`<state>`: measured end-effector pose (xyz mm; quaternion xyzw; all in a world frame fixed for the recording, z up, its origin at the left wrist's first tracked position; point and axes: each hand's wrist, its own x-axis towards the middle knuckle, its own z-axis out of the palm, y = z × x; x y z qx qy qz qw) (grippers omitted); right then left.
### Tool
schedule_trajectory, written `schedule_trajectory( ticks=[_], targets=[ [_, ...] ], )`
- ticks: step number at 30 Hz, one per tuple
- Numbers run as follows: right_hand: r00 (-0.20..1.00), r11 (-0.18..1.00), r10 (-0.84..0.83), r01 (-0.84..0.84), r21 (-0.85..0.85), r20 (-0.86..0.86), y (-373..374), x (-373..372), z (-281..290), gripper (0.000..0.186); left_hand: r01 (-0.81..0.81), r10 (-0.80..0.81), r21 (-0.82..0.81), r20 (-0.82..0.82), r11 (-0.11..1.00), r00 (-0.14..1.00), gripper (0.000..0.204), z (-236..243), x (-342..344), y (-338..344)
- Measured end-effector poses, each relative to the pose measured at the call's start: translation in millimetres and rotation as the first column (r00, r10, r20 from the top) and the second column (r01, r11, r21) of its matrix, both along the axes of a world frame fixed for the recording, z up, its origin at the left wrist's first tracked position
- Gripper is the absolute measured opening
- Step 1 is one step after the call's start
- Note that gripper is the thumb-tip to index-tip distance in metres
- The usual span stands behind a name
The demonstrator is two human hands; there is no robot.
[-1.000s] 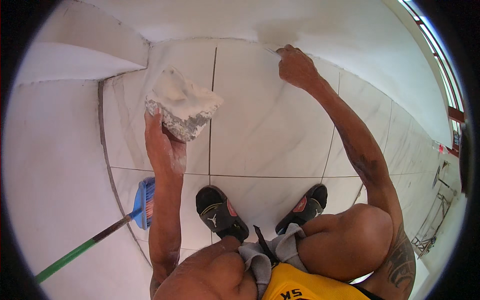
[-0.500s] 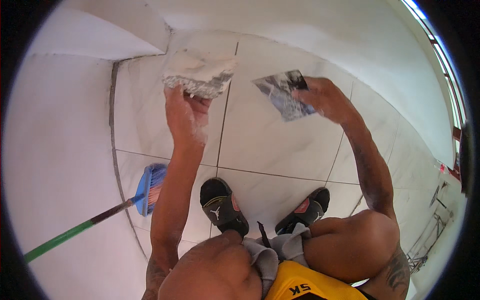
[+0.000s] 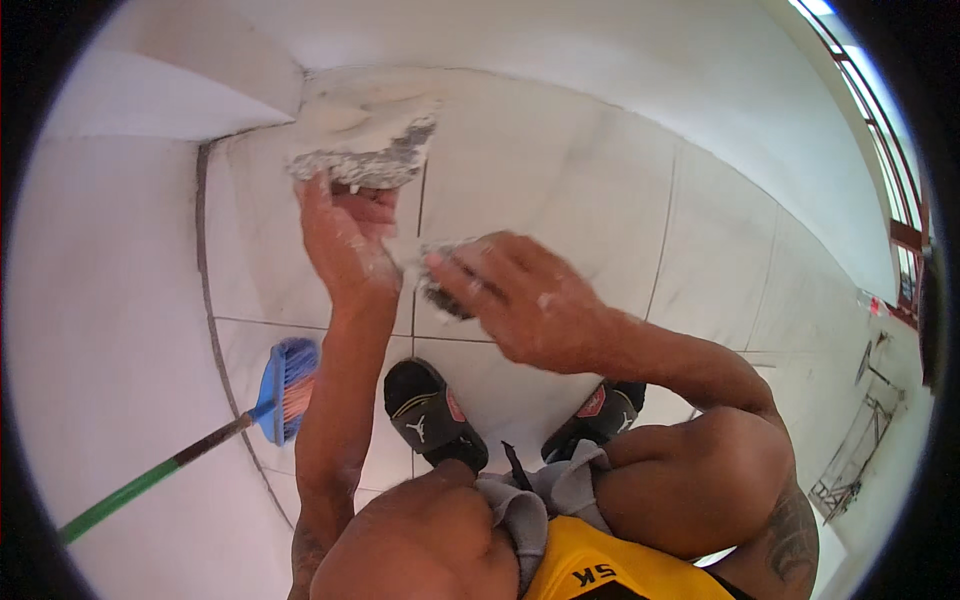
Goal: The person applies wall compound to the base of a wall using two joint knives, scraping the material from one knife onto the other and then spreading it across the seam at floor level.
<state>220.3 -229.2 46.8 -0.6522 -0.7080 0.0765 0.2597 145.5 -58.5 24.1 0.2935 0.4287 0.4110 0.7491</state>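
My left hand [image 3: 345,245] grips a flat, grey, crusted plate [image 3: 402,153] from below, its thumb at the near edge. White putty [image 3: 350,128] lies heaped across the top of that plate. Close to the left wrist is my right hand [image 3: 545,305], its fingers closed over a thin, putty-smeared scraper blade [image 3: 447,300]. Much of the blade is hidden by the fingers and slightly blurred. Whether it touches the left wrist, I cannot tell. White smears mark both hands.
A blue broom [image 3: 272,395] with a green handle leans at the left. White walls [image 3: 110,280] meet the tiled floor [image 3: 560,190] at the left and far side. My sandals [image 3: 435,410] rest on the tiles. At the right are a barred window [image 3: 875,120] and a thin metal frame [image 3: 855,450].
My right hand has swung left and nearer with the scraper blade, turning palm-down beside the left wrist. The left hand and its putty-covered plate sit slightly further left in the view.
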Motion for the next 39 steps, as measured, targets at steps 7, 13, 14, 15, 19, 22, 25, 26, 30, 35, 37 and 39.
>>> schedule_trajectory(
  ticks=[7, 13, 14, 15, 19, 22, 25, 26, 30, 35, 37, 39],
  targets=[
    [0.995, 0.998, 0.020, -0.026, -0.065, -0.099, -10, 25, -2, 0.055, 0.015, -0.026, 0.054, 0.218, 0.998, 0.975, 0.036, -4, -11, 17],
    [0.840, 0.924, -0.294, 0.372, -0.089, 0.456, -3, 104, -73, 0.043, -0.043, 0.035, 0.058, 0.136, 0.997, 0.990, 0.039, 3, -27, 23],
    [0.839, 0.922, -0.293, 0.375, -0.097, 0.459, -1, 116, -87, 0.043, -0.040, 0.033, 0.049, 0.136, 0.998, 0.990, 0.039, 0, -31, 22],
    [0.810, 0.911, -0.324, 0.407, -0.069, 0.490, 3, 126, -100, 0.042, -0.008, 0.002, 0.038, 0.166, 0.999, 0.986, 0.039, -1, -37, 23],
    [0.740, 0.898, -0.372, 0.439, 0.018, 0.560, 8, 153, -132, 0.040, -0.005, 0.005, 0.001, 0.108, 1.000, 0.994, 0.038, 4, -41, 13],
    [0.765, 0.890, -0.381, 0.455, -0.018, 0.518, 20, 158, -141, 0.040, 0.018, -0.016, -0.026, 0.070, 0.999, 0.997, 0.038, 0, -47, 12],
    [0.736, 0.908, -0.348, 0.418, 0.014, 0.581, 27, 157, -148, 0.040, -0.028, 0.030, -0.059, 0.035, 0.998, 0.999, 0.038, 1, -50, 13],
    [0.737, 0.908, -0.347, 0.418, 0.012, 0.580, 28, 157, -149, 0.040, -0.029, 0.031, -0.061, 0.033, 0.998, 0.999, 0.038, -1, -51, 13],
    [0.746, 0.904, -0.347, 0.427, -0.008, 0.568, 29, 160, -156, 0.040, 0.022, -0.021, -0.030, 0.056, 0.999, 0.998, 0.039, -4, -50, 12],
    [0.748, 0.891, -0.340, 0.449, -0.058, 0.570, 24, 160, -163, 0.040, 0.046, -0.043, -0.052, 0.059, 0.998, 0.997, 0.040, -6, -49, 12],
    [0.798, 0.891, -0.320, 0.437, -0.125, 0.511, 20, 160, -160, 0.040, 0.051, -0.047, -0.046, 0.076, 0.998, 0.996, 0.040, -6, -49, 12],
    [0.866, 0.877, -0.269, 0.401, -0.263, 0.422, 21, 158, -140, 0.040, 0.049, -0.046, -0.026, 0.085, 0.998, 0.995, 0.040, -4, -51, 12]
  ],
)
